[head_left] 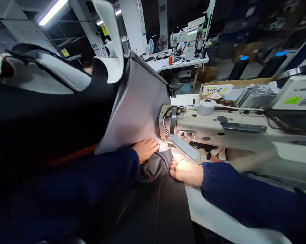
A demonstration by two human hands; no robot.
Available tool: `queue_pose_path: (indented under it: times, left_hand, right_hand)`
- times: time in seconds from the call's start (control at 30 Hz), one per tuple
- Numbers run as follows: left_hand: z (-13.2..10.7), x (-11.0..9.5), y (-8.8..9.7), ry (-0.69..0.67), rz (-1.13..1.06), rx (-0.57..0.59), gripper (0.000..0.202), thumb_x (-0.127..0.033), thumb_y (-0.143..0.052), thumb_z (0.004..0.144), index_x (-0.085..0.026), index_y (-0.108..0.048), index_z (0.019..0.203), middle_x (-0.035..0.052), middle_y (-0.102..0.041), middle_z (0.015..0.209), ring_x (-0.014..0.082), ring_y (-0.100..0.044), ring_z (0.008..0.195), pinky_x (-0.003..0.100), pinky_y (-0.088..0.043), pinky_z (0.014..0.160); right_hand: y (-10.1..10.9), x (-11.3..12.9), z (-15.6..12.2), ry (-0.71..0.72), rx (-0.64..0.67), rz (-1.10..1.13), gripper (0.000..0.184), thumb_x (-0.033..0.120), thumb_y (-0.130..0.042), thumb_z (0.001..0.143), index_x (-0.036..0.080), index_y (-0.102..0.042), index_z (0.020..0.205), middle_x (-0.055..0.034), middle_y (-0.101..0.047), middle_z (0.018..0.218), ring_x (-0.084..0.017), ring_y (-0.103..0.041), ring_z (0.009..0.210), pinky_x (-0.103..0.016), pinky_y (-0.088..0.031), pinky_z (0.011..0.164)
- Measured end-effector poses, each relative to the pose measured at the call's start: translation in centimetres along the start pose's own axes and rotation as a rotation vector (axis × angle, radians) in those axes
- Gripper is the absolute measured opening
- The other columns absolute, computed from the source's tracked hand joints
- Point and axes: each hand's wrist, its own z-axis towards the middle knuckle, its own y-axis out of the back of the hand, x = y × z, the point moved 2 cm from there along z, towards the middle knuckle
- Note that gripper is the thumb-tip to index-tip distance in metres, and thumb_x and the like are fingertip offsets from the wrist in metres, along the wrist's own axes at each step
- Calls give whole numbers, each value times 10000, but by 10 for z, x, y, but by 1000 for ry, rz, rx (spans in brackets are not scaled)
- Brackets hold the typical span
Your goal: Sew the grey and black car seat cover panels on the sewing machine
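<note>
A black leather-like seat cover (173, 206) with red stitching lies bunched under the head of a sewing machine (206, 127). Its grey-backed panel (140, 98) stands up to the left of the machine head. My left hand (146, 150) is closed on the cover at the foot of this panel, fingers together and thumb hidden. On the other side of the seam, my right hand (184, 171) has its fingers curled on the cover's edge, just below a lit grey lamp (185, 147). The needle and presser foot are mostly hidden behind the lamp and fabric.
White table top (209, 206) shows under my right forearm. Behind the machine stands a cardboard box (231, 82) with papers and metal parts. A control panel (295, 93) sits at right. Farther back is another sewing machine (190, 40) on a white table. A person is partly visible at left.
</note>
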Motion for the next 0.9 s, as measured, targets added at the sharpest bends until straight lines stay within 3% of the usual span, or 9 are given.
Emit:
queue_pose_path:
  times: [0.1,0.2,0.37,0.5,0.6,0.67,0.77,0.83,0.9]
  left_hand:
    - [-29,17,-2,-24,-16,-17,436,-89,-432,870,-181,-529,1285,76,-459,1418,187,-346,1342,349,-203,1141]
    - [-43,40,-6,-50,-69,-41,505,-50,-374,876,-286,-520,1298,-8,-418,1457,119,-318,1368,335,-177,1156]
    - [-46,68,-10,-58,-70,-22,631,7,-333,827,-351,-499,1320,-64,-390,1470,122,-304,1382,354,-194,1155]
    - [-66,76,-14,-43,109,47,603,-15,-337,844,-338,-494,1328,-69,-339,1499,143,-233,1413,401,-160,1169]
    - [-80,83,-12,-16,211,96,615,-13,-338,857,-346,-456,1361,-68,-360,1489,123,-248,1404,359,-197,1161]
    - [-79,88,-5,-2,245,120,617,0,-318,864,-347,-465,1353,-47,-422,1451,117,-321,1363,327,-259,1123]
    - [-71,84,19,80,282,136,451,-37,-340,885,-251,-614,1172,73,-598,1228,186,-508,1166,345,-393,976]
    - [-69,69,40,175,266,165,290,-73,-417,868,-185,-663,970,109,-641,985,210,-567,983,339,-442,849]
    - [-71,46,63,200,189,215,199,-74,-479,820,-177,-647,844,80,-611,836,198,-568,861,305,-449,757]
  right_hand:
    - [0,8,3,14,19,-79,160,97,-435,851,151,-582,819,-75,-570,819,-174,-471,724,-336,-374,689]
    - [-10,15,29,-66,-1,-115,240,85,-341,901,142,-560,822,-76,-546,817,-172,-472,712,-323,-349,634]
    - [-33,29,64,-264,-56,-125,180,100,-382,907,141,-539,828,-72,-542,814,-186,-508,736,-322,-379,653]
    - [-34,41,46,-424,-100,-128,211,88,-367,907,145,-543,805,-105,-575,927,-200,-546,850,-338,-425,736]
    - [-26,43,31,-383,-112,-145,117,92,-462,828,122,-572,853,-185,-571,1118,-271,-521,1081,-421,-386,935]
    - [-21,40,28,-312,-61,-144,104,120,-516,776,111,-576,860,-214,-589,1085,-306,-538,1064,-454,-372,946]
    - [-17,35,31,-250,23,-142,77,128,-483,806,131,-558,818,-170,-627,875,-274,-597,858,-416,-424,799]
    - [-17,33,32,-252,31,-166,128,99,-435,839,145,-547,797,-142,-628,809,-258,-606,799,-397,-428,754]
    - [-18,32,30,-276,20,-183,162,75,-418,852,149,-550,793,-136,-637,811,-255,-619,808,-394,-433,763]
